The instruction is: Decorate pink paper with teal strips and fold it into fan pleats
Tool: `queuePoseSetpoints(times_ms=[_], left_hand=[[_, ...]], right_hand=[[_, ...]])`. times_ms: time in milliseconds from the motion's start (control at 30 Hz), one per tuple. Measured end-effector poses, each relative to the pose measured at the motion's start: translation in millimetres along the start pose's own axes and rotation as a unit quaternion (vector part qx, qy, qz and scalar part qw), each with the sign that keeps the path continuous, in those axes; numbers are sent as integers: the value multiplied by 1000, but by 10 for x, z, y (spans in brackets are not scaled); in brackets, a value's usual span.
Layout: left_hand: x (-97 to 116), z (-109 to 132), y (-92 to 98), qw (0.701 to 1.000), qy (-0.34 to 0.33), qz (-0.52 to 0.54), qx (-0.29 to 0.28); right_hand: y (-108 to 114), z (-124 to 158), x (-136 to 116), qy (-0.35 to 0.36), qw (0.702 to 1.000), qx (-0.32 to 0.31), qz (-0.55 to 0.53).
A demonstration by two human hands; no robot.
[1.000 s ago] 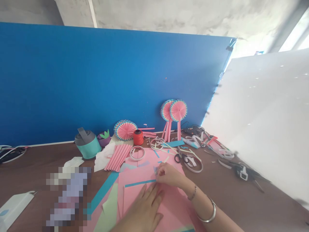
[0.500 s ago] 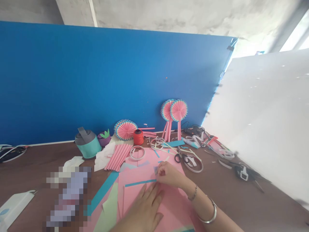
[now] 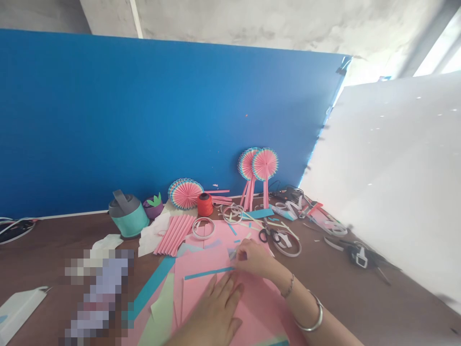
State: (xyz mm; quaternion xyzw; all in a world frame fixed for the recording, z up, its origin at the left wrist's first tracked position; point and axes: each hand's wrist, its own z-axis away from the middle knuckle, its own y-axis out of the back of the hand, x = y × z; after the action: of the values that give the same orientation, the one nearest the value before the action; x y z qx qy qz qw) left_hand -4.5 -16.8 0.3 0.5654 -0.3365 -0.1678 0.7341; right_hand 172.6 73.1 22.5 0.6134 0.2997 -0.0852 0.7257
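Observation:
My left hand point(image 3: 218, 307) lies flat with its fingers spread on a pink paper sheet point(image 3: 259, 312). Along the top edge of that sheet runs a narrow blue strip point(image 3: 205, 274), just beyond the fingertips. My right hand point(image 3: 252, 257), wearing a bracelet and a bangle, is curled with thumb and fingers pinched together over the strip's right end. What the pinch holds, if anything, is too small to make out. Other pink sheets point(image 3: 183, 264) are under and around the hands.
Scissors point(image 3: 268, 233) and tape rolls point(image 3: 203, 228) sit beyond the hands. Farther back are a red thread spool point(image 3: 205, 205), pleated pink paper point(image 3: 175, 234), pink paper fans point(image 3: 265, 164) and a teal container point(image 3: 129, 218). Green paper point(image 3: 160, 312) lies at the left.
The view has shifted slightly, moving the scene a little to the left. Both hands keep nearly the same place and pose on the paper.

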Motion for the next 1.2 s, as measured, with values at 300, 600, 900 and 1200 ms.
queuePoseSetpoints(times_ms=[300, 600, 900, 1200], left_hand=[[-88, -8, -96, 1000, -20, -8, 10], [-155, -21, -168, 998, -37, -28, 41], [-90, -31, 48, 999, -3, -14, 45], [-179, 9, 116, 973, -108, -58, 197]], right_hand=[[-6, -24, -10, -11, 999, 20, 31], [-56, -95, 68, 78, 988, 124, -50], [289, -223, 454, -65, 965, 235, 99], [626, -537, 740, -59, 957, 119, 259]])
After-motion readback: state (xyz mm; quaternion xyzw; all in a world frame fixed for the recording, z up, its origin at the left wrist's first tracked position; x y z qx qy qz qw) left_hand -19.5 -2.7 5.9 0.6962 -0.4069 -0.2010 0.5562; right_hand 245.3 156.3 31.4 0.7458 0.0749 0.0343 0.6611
